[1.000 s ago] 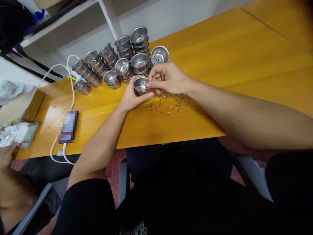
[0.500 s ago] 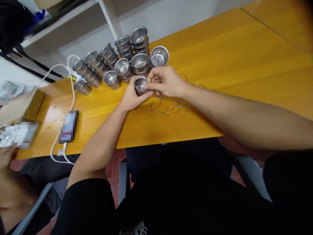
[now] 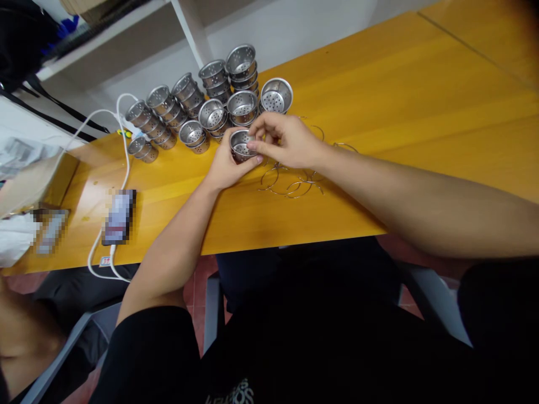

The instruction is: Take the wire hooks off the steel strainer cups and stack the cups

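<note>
My left hand (image 3: pixel 229 163) is wrapped round a perforated metal strainer cup (image 3: pixel 241 145), its thumb along the near side. The cup's open top faces up and tilts toward me. At the cup's right rim is my right hand (image 3: pixel 280 137), thumb and fingertips pinched together; what they grip, if anything, is too small to make out. Under and beside the right hand lie several thin bent wire rings (image 3: pixel 300 188). Just behind the hands stand stacks of the same cups (image 3: pixel 242 106), and a single wider cup (image 3: pixel 276 96) sits to their right.
More stacked cups (image 3: pixel 160 101) line the table's back left. A phone (image 3: pixel 119 217) with a white cable (image 3: pixel 127 163) lies on the left. Beyond it are a cardboard box (image 3: pixel 63 174) and white plastic (image 3: pixel 17 238) near another person's arm (image 3: pixel 25 331). A wall and shelf (image 3: pixel 105 33) bound the back.
The right hand's fingers have shifted slightly at the cup's rim, while the left hand keeps its hold. At far left, the other person's hand has left view and the white plastic has moved.
</note>
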Action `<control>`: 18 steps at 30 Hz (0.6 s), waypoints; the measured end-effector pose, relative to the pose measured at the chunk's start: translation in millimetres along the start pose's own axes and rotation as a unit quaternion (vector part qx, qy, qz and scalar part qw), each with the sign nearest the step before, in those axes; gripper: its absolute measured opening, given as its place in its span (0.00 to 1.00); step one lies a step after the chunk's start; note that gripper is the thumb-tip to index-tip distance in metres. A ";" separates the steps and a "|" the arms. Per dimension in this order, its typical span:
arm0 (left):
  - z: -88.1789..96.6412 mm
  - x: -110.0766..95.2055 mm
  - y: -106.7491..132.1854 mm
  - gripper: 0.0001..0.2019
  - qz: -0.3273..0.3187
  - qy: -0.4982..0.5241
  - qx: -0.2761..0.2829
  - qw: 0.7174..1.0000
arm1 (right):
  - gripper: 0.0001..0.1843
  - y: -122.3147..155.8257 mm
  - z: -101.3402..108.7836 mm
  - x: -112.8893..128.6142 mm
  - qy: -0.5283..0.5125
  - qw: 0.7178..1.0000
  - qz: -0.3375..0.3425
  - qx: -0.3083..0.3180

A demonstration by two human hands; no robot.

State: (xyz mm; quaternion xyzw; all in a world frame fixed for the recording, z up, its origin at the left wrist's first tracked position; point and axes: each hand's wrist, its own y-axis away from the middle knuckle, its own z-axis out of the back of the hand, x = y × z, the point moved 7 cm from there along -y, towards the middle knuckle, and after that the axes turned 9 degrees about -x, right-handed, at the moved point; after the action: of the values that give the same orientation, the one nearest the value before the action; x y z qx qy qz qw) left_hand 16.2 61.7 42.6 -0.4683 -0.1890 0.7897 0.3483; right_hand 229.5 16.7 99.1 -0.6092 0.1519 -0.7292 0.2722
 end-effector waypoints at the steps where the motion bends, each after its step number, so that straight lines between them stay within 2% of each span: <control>1: 0.8 -1.5 -0.9 0.55 0.006 0.000 -0.002 1.000 | 0.25 0.3 3.3 1.2 0.020 1.000 0.008 -0.010; 7: 8.4 -15.2 -4.3 0.54 0.018 -0.005 -0.020 1.000 | 0.17 -2.3 13.8 8.0 0.099 0.994 0.046 0.008; 13: 9.8 -13.1 -5.2 0.56 0.020 -0.007 -0.022 1.000 | 0.06 0.5 6.5 5.9 0.132 0.986 0.087 0.049; 18: 10.2 -7.3 -5.7 0.56 0.012 0.004 -0.034 0.999 | 0.09 3.4 -1.7 4.1 0.146 0.980 0.112 0.070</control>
State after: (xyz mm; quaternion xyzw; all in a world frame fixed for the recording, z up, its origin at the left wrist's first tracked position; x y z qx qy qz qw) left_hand 11.7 60.5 55.6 -0.4855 -0.2087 0.7850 0.3233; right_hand 228.1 11.4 100.2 -0.4551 0.2056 -0.7838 0.3693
